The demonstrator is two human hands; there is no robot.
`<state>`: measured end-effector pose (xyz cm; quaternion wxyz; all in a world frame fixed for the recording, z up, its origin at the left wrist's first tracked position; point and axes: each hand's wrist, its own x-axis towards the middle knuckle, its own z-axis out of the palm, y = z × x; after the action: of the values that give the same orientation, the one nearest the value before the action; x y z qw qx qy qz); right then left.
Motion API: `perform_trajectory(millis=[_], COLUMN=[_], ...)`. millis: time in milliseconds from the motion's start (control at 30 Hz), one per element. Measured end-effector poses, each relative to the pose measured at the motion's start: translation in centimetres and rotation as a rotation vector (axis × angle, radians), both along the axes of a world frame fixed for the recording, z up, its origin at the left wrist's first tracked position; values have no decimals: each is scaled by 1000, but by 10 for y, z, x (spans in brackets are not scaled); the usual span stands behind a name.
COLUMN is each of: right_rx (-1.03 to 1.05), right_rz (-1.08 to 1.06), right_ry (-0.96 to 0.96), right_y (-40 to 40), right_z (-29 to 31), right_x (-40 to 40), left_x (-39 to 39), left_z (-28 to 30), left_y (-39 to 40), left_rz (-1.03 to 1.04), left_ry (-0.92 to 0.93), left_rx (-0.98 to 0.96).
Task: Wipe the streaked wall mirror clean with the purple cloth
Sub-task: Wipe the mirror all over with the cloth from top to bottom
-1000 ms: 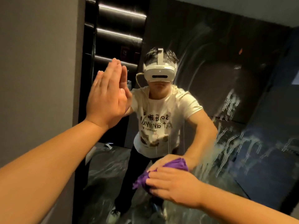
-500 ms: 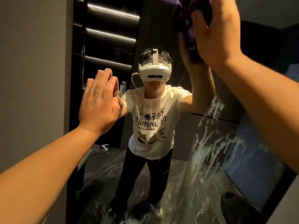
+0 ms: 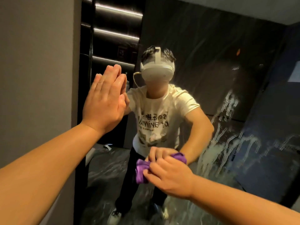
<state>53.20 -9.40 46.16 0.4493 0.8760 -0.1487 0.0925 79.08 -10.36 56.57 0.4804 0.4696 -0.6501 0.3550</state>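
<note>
The left hand lies flat against the wall mirror, fingers straight, together and pointing up, holding nothing; its palm meets its own reflection near the mirror's left edge, just beside the grey wall. The right hand is lower and nearer the middle of the glass, its fingers curled around the purple cloth and pressing it to the surface. The cloth is bunched into a wad, and the part that shows runs roughly upright, from a loose fold hanging below the fingertips up along the hand; a second purple patch above the knuckles seems to be its reflection, though the blur makes that hard to tell. The mirror itself stands tall, with its long axis up and down, tilted a little in the wide-angle view. White foamy streaks run downward over the right half of the glass, thickest right of the cloth and well apart from the left hand, while the part around the reflected person looks mostly dark and smeared. The reflection shows a white headset and a pale printed T-shirt.
</note>
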Motion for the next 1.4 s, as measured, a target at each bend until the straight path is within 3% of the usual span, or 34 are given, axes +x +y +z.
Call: perform_trajectory(millis=[133, 233, 333, 400, 500, 600, 733, 900, 933, 1000, 1033, 1067, 1100, 1133, 1167, 1233, 1333, 1400], right_rx=[174, 227, -19, -205, -432, -430, -410, 49, 250, 392, 420, 517, 741, 839, 740, 479, 186, -97], right_rz=[-2, 20, 170, 122, 7, -4, 94, 111, 85, 170, 296, 399, 456, 462, 460, 213, 144, 214], right_ry=[-31, -302, -651, -800, -957, -973, -639, -158, -43, 189, 217, 118, 81, 35, 48, 42, -384, -477], right_y=[5, 16, 21, 14, -8, -19, -22, -16, -12, -29, -42, -54, -60, -51, -49, -18, 9, 1], right_z=[9, 80, 175, 230, 284, 297, 203, -10, -42, -89, -102, -116, -123, -119, -106, -61, 40, 140], right_x=[-10, -20, -47, -65, -98, -104, -97, -121, -123, -138, -148, -159, -164, -160, -156, -139, -133, -131], left_x=[-6, -18, -35, -51, -79, -99, -104, -105, -106, -107, -107, -108, -108, -109, -109, -109, -108, -108], left_z=[2, 5, 9, 15, 27, 32, 29, 26, 26, 25, 25, 24, 24, 25, 26, 27, 28, 29], left_y=[4, 8, 12, 12, 7, -1, -10, -13, -14, -14, -14, -14, -13, -13, -12, -11, -9, -9], left_rz=[16, 32, 42, 38, 38, 72, 124, 163, 165, 173, 181, 187, 189, 189, 186, 184, 184, 184], left_ry=[14, 80, 111, 70, -14, -39, -38, -38, -38, -32, -30, -27, -26, -27, -28, -27, -25, -28], left_rx=[43, 72, 81, 69, 43, 36, 18, -9, -14, -33, -39, -44, -49, -48, -41, -23, 1, 11])
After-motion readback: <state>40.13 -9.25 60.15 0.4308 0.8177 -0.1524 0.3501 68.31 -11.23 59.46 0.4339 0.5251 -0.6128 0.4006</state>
